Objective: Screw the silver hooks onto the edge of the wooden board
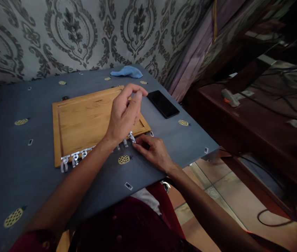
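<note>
Where the pale wooden board [85,119] faces the bench's [19,182] near edge, small silver metal hooks [75,158] lie in a row, light, stiff, likely best pinched sideways; right hand [155,152] fingers touching one, grip unclear; left hand [123,117] fingers pinched closed.

White labels [128,186] on the blue tablecloth [19,147] carry lettering too blurred to read.

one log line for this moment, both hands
left hand: raised over light wooden board, pinched shut | right hand: at silver metal hook on board's near edge | nearby: black phone
</note>
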